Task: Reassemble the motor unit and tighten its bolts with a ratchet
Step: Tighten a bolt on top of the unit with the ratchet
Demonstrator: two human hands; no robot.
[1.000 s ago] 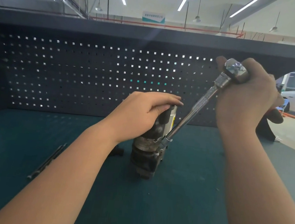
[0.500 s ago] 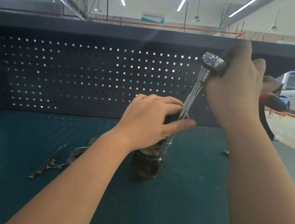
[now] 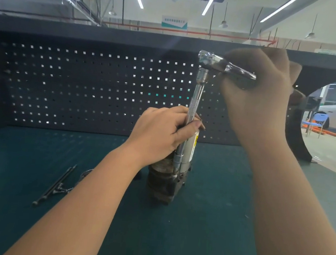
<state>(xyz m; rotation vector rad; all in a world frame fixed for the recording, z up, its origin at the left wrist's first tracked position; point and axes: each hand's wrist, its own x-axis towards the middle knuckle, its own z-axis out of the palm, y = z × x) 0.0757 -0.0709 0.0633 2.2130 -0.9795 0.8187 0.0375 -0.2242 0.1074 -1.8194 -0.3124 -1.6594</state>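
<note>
One ratchet (image 3: 196, 101) now stands nearly upright over the motor (image 3: 165, 181) at bench (image 3: 204, 225) centre, having swung up from its earlier slant. The right hand (image 3: 258, 95), blurred, grips its handle; the left hand (image 3: 162, 133) wraps extension and motor top, hiding the bolts. Two rods (image 3: 56, 183) lie left.

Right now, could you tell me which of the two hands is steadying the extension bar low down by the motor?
The left hand: its fingers wrap the extension bar above the motor unit, while the right hand grips the ratchet up top.
</note>
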